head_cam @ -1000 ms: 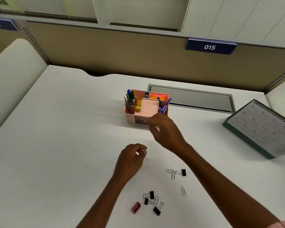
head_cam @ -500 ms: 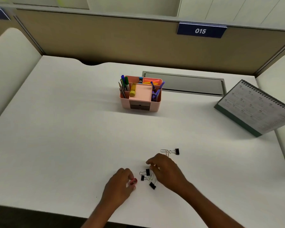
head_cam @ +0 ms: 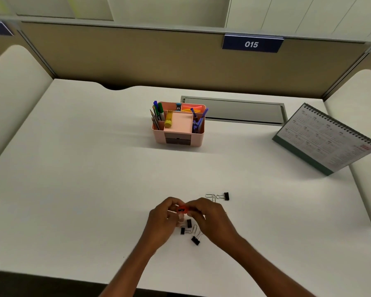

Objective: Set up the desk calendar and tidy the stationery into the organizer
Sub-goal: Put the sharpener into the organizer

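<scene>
A small red sharpener [head_cam: 182, 209] is pinched between the fingertips of my left hand [head_cam: 162, 221] and my right hand [head_cam: 210, 219], a little above the white desk [head_cam: 73, 189]. Under my hands lie black binder clips [head_cam: 195, 240] and wire paper clips. Another binder clip [head_cam: 225, 196] with a paper clip [head_cam: 210, 197] lies just right of my right hand. The pink organizer [head_cam: 198, 137] stands mid-desk, holding pens, a yellow glue stick and a pink note pad. The desk calendar [head_cam: 328, 139] stands upright at the right.
A grey cable-tray lid [head_cam: 234, 110] is set into the desk behind the organizer. A tan partition [head_cam: 137, 61] with a "015" label [head_cam: 252, 44] closes the back. White rounded side panels [head_cam: 11, 82] flank the desk. The front edge runs close under my forearms.
My right hand came back from the organizer to the clips near the front. My left hand picked the red sharpener off the desk, and both hands now hold it together.
</scene>
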The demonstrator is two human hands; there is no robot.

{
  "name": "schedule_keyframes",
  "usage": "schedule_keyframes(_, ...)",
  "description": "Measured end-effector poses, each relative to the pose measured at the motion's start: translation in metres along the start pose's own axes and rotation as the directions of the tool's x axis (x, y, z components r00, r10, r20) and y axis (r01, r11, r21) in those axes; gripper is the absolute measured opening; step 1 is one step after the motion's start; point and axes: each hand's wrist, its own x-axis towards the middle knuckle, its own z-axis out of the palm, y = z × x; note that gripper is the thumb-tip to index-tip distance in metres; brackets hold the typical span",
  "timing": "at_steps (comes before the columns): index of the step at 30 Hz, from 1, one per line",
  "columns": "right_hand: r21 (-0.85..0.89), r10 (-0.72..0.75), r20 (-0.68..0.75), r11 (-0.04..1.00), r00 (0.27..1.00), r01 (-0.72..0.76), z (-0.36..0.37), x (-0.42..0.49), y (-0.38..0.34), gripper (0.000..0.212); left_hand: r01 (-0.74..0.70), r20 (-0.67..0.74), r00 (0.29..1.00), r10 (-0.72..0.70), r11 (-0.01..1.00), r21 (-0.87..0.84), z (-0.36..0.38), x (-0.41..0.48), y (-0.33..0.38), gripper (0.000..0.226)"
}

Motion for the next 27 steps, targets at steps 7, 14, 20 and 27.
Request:
schedule_keyframes(7, 0.053, 0.022, -0.048, 0.998, 0.999, -0.019, -0.023, 0.019, -0.009, 0.009, -0.007, 0.092, 0.995, 0.043, 0.932, -0.362, 0.002, 0.008, 0.023, 0.033)
schedule_keyframes(14, -0.027, -0.006, -0.115, 1.000, 0.993, 0.003, -0.037, 0.051, -0.013, 0.010, -0.035, 0.034, 0.998, 0.052, 0.924, -0.381, 0.000, 0.034, 0.051, 0.032)
schedule_keyframes(20, -0.077, -0.039, -0.134, 0.997, 0.990, 0.029, -0.054, 0.094, -0.022, 0.041, -0.060, -0.046, 0.998, 0.053, 0.983, -0.171, -0.012, 0.076, 0.086, 0.047)
schedule_keyframes(27, -0.202, -0.093, -0.097, 0.977, 0.991, 0.072, -0.073, 0.162, -0.032, 0.035, -0.130, -0.177, 0.977, 0.122, 0.991, -0.035, -0.028, 0.123, 0.129, 0.045)
